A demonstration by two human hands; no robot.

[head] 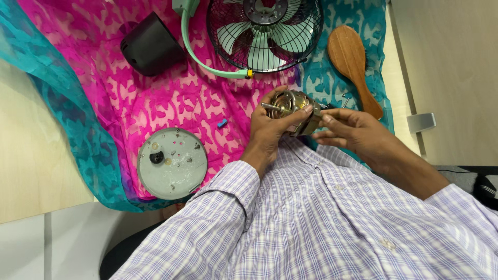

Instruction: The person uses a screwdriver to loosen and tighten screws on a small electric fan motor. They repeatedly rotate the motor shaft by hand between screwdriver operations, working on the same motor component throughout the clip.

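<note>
Fan motor [293, 111], shaft pointing toward nine o'clock, sits just right of centre, above the pink cloth [171, 98]. Left hand [270, 129] wraps fingers around it; right hand [347, 129] pinches its three o'clock end. Fan grille [264, 33] lies at twelve.

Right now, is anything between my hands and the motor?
No. The left hand wraps the motor directly, and the right hand has its fingertips on the motor's right end; nothing visible lies between them.
</note>
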